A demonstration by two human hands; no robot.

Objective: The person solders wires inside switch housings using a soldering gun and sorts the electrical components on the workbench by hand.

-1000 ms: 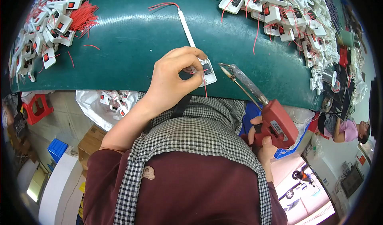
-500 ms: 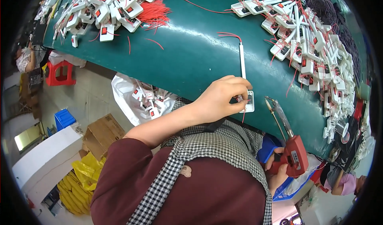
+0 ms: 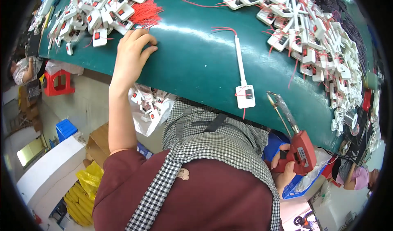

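My left hand (image 3: 132, 53) reaches out over the green table (image 3: 192, 55), fingers curled and empty, right at the edge of a pile of white switch parts with red wires (image 3: 104, 12) at the far left. A single white switch part (image 3: 245, 96) with a long white stem lies alone near the table's front edge. My right hand (image 3: 284, 171) holds a red soldering gun (image 3: 297, 143) low at the right, its metal tip pointing up toward the lone part.
A large heap of white parts with red wires (image 3: 319, 38) covers the table's right side. A bag of more parts (image 3: 149, 110) hangs under the table edge. A red stool (image 3: 57, 83), blue crate (image 3: 65, 129) and cardboard box (image 3: 98, 143) stand at left. Other people sit at far left and far right.
My left hand has let go of the lone switch part and moved left to the pile. The view has swung left; the soldering gun stays in my right hand.
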